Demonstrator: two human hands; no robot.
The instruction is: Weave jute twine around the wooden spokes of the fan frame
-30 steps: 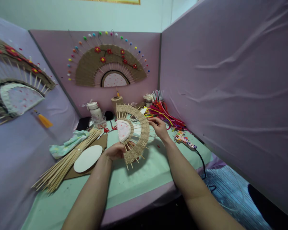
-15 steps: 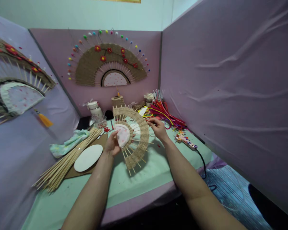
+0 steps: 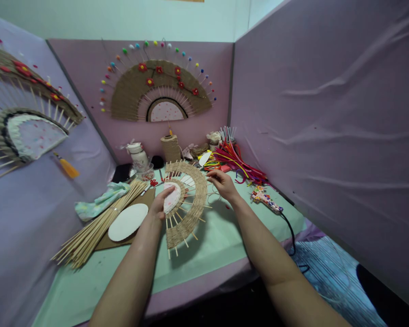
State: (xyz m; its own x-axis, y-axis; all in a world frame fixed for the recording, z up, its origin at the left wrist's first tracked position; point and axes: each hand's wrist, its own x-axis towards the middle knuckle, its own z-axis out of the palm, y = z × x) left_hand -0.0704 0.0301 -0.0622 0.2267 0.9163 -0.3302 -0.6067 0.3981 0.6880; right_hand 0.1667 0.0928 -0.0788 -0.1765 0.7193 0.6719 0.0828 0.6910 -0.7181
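Well to the left of the left hand (image 3: 157, 208) and above its fingers, a large brown woven fan with red flowers (image 3: 36, 136) hangs on the lilac side wall, a yellow-orange tassel (image 3: 69, 168) under it. Nearer, still left of those fingers, a bound bundle of thin pale wooden sticks (image 3: 98, 227) lies slantwise on the green-covered desk (image 3: 225, 245), with a crumpled mint-green patterned cloth (image 3: 100, 203) along its far side. Between bundle and left wrist is a flat white oval (image 3: 128, 222) on brown cardboard (image 3: 150, 200). Beyond the left fingers stands a white bottle (image 3: 139, 157). The left thumb lies over the spotted pale centre of a half-round woven tan fan with protruding sticks (image 3: 199, 195), clasping it tilted above the desk; the other fingers are mostly hidden behind. A cone of brown twine (image 3: 170, 147) stands beyond the fan. At its right edge, the right hand's (image 3: 225, 184) thumb and forefinger are pinched together; whatever they hold is too small to tell. Behind them spill red and magenta fuzzy stems (image 3: 240, 163); to their right lies a colourfully patterned glue gun (image 3: 267, 200).
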